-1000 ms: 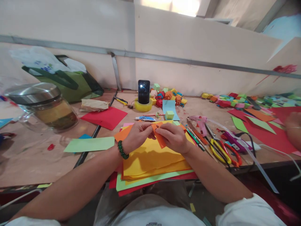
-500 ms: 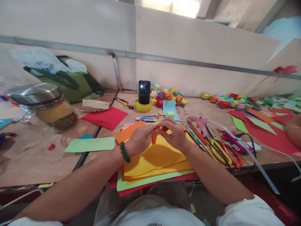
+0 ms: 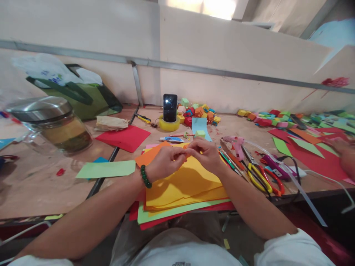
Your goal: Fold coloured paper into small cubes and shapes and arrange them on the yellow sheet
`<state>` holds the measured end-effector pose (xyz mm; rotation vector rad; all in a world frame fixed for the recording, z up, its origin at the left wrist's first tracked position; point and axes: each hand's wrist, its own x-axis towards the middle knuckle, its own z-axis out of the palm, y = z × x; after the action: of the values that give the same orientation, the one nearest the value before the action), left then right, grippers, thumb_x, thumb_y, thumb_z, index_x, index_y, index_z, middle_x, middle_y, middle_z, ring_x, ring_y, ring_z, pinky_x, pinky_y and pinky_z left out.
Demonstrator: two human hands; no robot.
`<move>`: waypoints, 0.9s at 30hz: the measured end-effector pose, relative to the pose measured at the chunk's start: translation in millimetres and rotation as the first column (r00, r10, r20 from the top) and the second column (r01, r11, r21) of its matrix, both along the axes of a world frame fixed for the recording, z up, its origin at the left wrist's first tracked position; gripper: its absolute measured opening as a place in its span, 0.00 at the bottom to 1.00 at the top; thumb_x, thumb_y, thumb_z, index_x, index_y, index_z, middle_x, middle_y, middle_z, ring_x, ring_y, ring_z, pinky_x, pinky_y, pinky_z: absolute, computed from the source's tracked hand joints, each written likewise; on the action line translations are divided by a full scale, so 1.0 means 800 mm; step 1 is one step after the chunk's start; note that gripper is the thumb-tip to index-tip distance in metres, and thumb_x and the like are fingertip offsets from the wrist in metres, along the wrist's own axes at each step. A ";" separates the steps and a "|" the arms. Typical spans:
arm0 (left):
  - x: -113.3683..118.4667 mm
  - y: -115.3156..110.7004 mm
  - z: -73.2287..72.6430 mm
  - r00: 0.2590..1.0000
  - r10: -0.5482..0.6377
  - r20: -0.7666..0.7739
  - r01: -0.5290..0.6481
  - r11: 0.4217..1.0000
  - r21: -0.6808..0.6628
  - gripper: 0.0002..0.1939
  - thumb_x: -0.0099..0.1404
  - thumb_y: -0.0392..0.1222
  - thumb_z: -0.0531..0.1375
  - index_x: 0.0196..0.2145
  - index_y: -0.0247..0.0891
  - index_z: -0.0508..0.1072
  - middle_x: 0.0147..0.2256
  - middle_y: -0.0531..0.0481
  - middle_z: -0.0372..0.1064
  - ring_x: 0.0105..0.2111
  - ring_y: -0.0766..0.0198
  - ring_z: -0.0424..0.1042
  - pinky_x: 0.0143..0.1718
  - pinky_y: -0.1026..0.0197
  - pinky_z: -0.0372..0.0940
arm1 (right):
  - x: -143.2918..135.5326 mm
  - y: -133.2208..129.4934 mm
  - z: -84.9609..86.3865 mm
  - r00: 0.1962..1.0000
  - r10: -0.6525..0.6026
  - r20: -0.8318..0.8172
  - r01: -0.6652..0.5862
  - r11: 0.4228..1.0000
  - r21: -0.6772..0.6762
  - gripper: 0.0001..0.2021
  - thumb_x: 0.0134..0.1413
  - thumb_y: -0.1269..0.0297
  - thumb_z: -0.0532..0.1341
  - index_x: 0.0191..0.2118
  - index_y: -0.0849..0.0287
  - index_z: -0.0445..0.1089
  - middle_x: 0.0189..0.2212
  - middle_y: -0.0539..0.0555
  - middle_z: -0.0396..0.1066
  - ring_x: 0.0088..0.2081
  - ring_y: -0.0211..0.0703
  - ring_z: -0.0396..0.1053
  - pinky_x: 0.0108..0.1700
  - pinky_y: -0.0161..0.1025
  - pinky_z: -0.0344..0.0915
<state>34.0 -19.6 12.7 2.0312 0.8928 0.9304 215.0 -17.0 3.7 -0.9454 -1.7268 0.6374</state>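
My left hand point(image 3: 165, 162) and my right hand point(image 3: 204, 155) meet over a stack of yellow paper point(image 3: 183, 192), thumbs and fingertips pinched together. Between them sits a small piece of orange paper point(image 3: 185, 146), mostly hidden by the fingers. A green bead bracelet point(image 3: 145, 176) circles my left wrist. Beside my left hand lies a larger orange sheet point(image 3: 151, 154) on the stack. Under the yellow paper, edges of light green paper point(image 3: 177, 215) and red paper point(image 3: 151, 224) stick out at the table's front edge. Just beyond my right hand stands a small light green paper cube point(image 3: 200, 133).
Right of the stack lie a pink glue gun point(image 3: 237, 144), scissors point(image 3: 256, 177) and pens. At the back, a phone point(image 3: 170, 108) leans in a tape roll point(image 3: 168, 125) near several paper cubes point(image 3: 199, 112). A glass jar point(image 3: 63, 129) stands left. Another person's hand point(image 3: 346, 151) is far right.
My fingers have closed tighter around the orange paper; the strip that hung below them is now out of sight. The other person's hand has reached further over the red paper.
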 end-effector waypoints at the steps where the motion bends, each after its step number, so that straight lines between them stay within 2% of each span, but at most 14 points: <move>1: -0.001 0.001 0.002 0.997 -0.001 0.078 0.007 0.997 -0.081 0.17 0.63 0.46 0.51 0.30 0.34 0.75 0.25 0.48 0.71 0.24 0.67 0.66 0.26 0.66 0.61 | 0.001 0.002 0.000 0.996 -0.023 -0.090 0.019 0.999 -0.046 0.17 0.47 0.49 0.66 0.25 0.58 0.69 0.20 0.48 0.62 0.23 0.35 0.58 0.25 0.34 0.56; 4: -0.003 0.006 0.002 0.966 0.065 0.251 0.011 0.957 -0.289 0.18 0.63 0.50 0.52 0.42 0.36 0.74 0.40 0.44 0.73 0.31 0.65 0.71 0.31 0.64 0.67 | 0.002 0.009 0.000 0.940 -0.053 -0.338 -0.027 0.973 -0.228 0.20 0.43 0.45 0.67 0.25 0.57 0.66 0.16 0.44 0.57 0.18 0.31 0.53 0.19 0.32 0.53; 6: -0.001 0.009 -0.002 0.968 0.072 0.241 0.016 0.939 -0.342 0.19 0.59 0.50 0.57 0.45 0.37 0.73 0.44 0.44 0.71 0.33 0.64 0.72 0.31 0.65 0.67 | -0.004 0.011 -0.001 0.911 -0.035 -0.411 -0.105 0.944 -0.314 0.22 0.39 0.42 0.67 0.24 0.57 0.64 0.15 0.43 0.57 0.16 0.30 0.52 0.17 0.31 0.52; 9: 0.005 0.010 -0.009 0.987 0.004 0.161 0.047 0.948 -0.316 0.19 0.57 0.54 0.59 0.37 0.35 0.74 0.37 0.45 0.73 0.32 0.64 0.71 0.29 0.66 0.66 | -0.016 0.010 -0.006 0.902 0.015 -0.431 -0.203 0.897 -0.394 0.24 0.36 0.41 0.68 0.23 0.57 0.63 0.16 0.44 0.63 0.16 0.30 0.57 0.18 0.30 0.57; 11: 0.008 0.011 -0.012 0.991 0.000 0.135 0.041 0.953 -0.302 0.21 0.61 0.57 0.54 0.30 0.34 0.72 0.30 0.46 0.72 0.30 0.65 0.71 0.28 0.67 0.66 | -0.022 0.007 -0.011 0.911 0.064 -0.408 -0.256 0.862 -0.437 0.24 0.38 0.41 0.68 0.25 0.58 0.64 0.18 0.47 0.67 0.18 0.31 0.62 0.21 0.32 0.61; 13: 0.008 0.011 -0.014 0.994 0.035 0.105 -0.005 0.961 -0.275 0.22 0.63 0.56 0.50 0.27 0.35 0.69 0.26 0.48 0.70 0.27 0.65 0.70 0.26 0.66 0.65 | -0.024 0.005 -0.015 0.933 0.103 -0.346 -0.262 0.852 -0.454 0.24 0.40 0.41 0.66 0.28 0.59 0.65 0.21 0.49 0.69 0.20 0.33 0.65 0.23 0.33 0.63; 15: 0.007 0.012 -0.015 0.997 0.069 0.026 -0.062 0.978 -0.197 0.18 0.65 0.51 0.49 0.27 0.35 0.67 0.24 0.49 0.68 0.24 0.66 0.68 0.25 0.66 0.63 | -0.022 0.004 -0.016 0.965 0.092 -0.246 -0.187 0.899 -0.395 0.22 0.41 0.43 0.67 0.30 0.59 0.66 0.21 0.48 0.68 0.20 0.32 0.63 0.23 0.32 0.62; 17: 0.004 0.012 -0.016 0.991 0.096 -0.095 -0.102 0.993 -0.059 0.12 0.64 0.43 0.49 0.27 0.37 0.66 0.24 0.50 0.67 0.23 0.66 0.66 0.26 0.65 0.61 | -0.018 0.004 -0.015 0.985 0.063 -0.158 -0.104 0.958 -0.266 0.20 0.41 0.48 0.69 0.33 0.58 0.68 0.21 0.46 0.65 0.21 0.31 0.61 0.22 0.31 0.59; 20: 0.002 0.010 -0.019 0.960 0.129 -0.247 -0.101 0.987 0.124 0.08 0.60 0.35 0.50 0.26 0.37 0.65 0.25 0.49 0.66 0.25 0.65 0.63 0.28 0.63 0.58 | -0.013 0.003 -0.013 0.992 0.091 -0.086 -0.101 0.988 -0.118 0.16 0.43 0.51 0.69 0.33 0.58 0.70 0.25 0.48 0.65 0.26 0.34 0.65 0.26 0.32 0.62; 23: 0.003 0.010 -0.018 0.968 0.084 -0.236 -0.053 0.989 0.135 0.09 0.61 0.35 0.48 0.27 0.37 0.65 0.24 0.51 0.64 0.24 0.66 0.61 0.27 0.64 0.56 | -0.010 0.005 -0.012 0.993 0.091 -0.079 -0.096 0.993 -0.063 0.15 0.47 0.50 0.66 0.28 0.58 0.70 0.27 0.51 0.68 0.29 0.37 0.68 0.29 0.35 0.66; 27: 0.004 0.011 -0.012 0.986 0.037 -0.161 -0.020 0.994 0.109 0.11 0.63 0.37 0.47 0.27 0.36 0.66 0.23 0.54 0.61 0.24 0.68 0.59 0.26 0.66 0.55 | -0.008 0.007 -0.013 0.990 0.056 -0.133 -0.060 0.998 -0.021 0.15 0.47 0.51 0.67 0.28 0.58 0.70 0.24 0.49 0.67 0.24 0.34 0.63 0.26 0.33 0.62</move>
<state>37.4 -11.0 3.0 2.2173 0.9803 0.8526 208.9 -11.5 -6.3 -0.8533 -1.6368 0.7444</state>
